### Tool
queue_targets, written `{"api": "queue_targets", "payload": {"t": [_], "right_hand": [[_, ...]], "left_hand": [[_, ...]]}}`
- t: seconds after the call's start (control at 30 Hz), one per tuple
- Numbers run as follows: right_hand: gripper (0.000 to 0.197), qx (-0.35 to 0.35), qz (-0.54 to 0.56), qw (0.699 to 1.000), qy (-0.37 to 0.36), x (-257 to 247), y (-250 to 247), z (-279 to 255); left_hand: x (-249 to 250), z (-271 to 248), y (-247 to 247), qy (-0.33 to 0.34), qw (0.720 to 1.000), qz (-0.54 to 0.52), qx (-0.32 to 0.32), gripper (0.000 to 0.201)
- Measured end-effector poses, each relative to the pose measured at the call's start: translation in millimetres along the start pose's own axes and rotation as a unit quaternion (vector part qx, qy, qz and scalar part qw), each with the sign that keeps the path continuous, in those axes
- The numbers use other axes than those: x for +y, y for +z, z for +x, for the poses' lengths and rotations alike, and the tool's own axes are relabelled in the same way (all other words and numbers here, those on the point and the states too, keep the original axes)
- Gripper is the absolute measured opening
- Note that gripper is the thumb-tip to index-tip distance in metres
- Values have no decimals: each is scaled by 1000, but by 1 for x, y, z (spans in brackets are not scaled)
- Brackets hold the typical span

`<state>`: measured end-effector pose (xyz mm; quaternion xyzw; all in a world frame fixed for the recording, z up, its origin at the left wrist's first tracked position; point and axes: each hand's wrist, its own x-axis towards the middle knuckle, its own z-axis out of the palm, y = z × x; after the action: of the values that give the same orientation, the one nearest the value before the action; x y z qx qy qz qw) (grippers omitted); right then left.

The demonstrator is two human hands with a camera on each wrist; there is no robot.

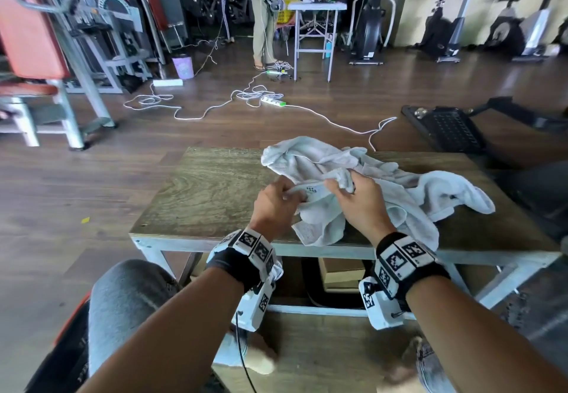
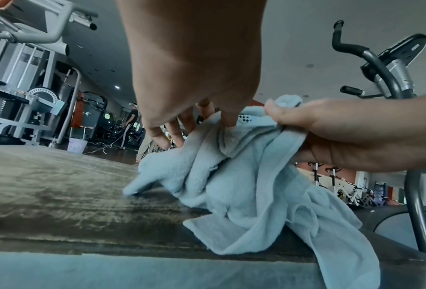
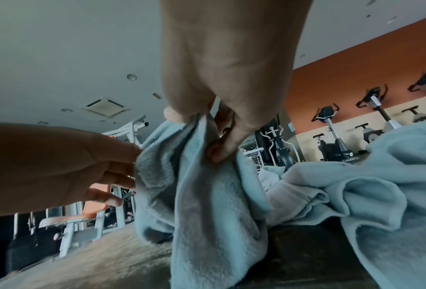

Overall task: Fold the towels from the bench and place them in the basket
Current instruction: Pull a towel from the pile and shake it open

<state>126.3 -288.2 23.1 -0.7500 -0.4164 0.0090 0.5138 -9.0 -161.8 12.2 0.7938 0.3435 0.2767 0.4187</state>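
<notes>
Pinching the crumpled towel [image 1: 362,177] on the bench [image 1: 199,189]: left hand [image 1: 273,205] seemingly, right hand [image 1: 359,202] firmly.

bare bench [image 1: 199,189] left, crumpled towel [image 1: 399,189] heaped right

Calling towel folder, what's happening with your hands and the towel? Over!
Left hand and right hand both pinching the towel's edge. Towel crumpled on the bench, unfolded. Basket not in view. Nothing in the way.
</notes>
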Motion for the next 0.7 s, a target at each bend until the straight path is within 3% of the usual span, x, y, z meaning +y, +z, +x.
{"api": "queue_targets", "payload": {"t": [0.07,0.17,0.27,0.37,0.43,0.57,0.7], "right_hand": [[22,-6,4,999,39,-1,-2,1],[50,-41,57,993,99,-6,-2,0],[63,-88,44,992,75,-14,2,-5],[53,-138,60,988,45,-32,4,-14],[37,-133,63,989,14,-40,7,-18],[16,-152,127,978,60,-53,9,-18],[18,-134,-26,991,4,-50,12,-3]], "left_hand": [[5,0,-6,5,1000,-9,4,25],[12,0,-13,13,999,-39,7,28],[12,1,-19,17,998,-66,12,29],[14,-2,-23,23,996,-81,8,30],[15,-4,-26,34,997,-69,11,33],[15,-6,-39,45,996,-70,15,29],[16,-4,-45,50,997,-49,15,25]]}}
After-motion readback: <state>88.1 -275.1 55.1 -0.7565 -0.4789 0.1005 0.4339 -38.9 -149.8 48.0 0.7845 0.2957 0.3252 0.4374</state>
